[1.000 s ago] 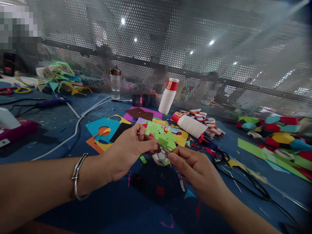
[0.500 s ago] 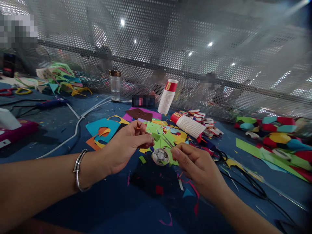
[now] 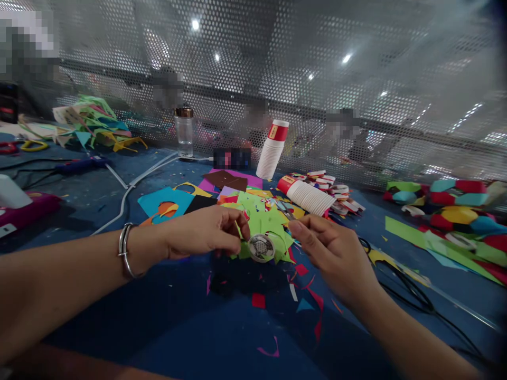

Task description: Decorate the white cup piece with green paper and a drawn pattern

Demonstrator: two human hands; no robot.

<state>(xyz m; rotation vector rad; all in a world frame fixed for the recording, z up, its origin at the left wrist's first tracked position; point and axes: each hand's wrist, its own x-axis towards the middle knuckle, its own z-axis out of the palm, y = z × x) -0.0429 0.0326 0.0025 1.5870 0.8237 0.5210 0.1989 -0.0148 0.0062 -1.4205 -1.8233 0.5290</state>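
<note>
My left hand [image 3: 209, 229], with two silver bangles at the wrist, hovers low over the paper scraps. Its index finger and thumb are curved and a little apart, with nothing visible between them. Close to the fingertips lies a small round white piece [image 3: 262, 248] with a dark printed pattern. It rests on a heap of light green paper scraps [image 3: 261, 216]. On the other side, my right hand [image 3: 332, 250] pinches metal tweezers [image 3: 285, 210], whose tips point up and left over the scraps.
Stacked paper cups [image 3: 271, 155] stand upright at the back, and another cup stack [image 3: 311, 196] lies on its side. A glass bottle [image 3: 184, 134] stands farther left. White cable [image 3: 127, 195] crosses the blue table. Coloured paper pieces [image 3: 455, 200] and black cable [image 3: 412, 290] lie right.
The left hand has lowered beside the round piece, and the green paper bit it pinched is no longer seen in its fingers. The right hand with the tweezers has shifted slightly right.
</note>
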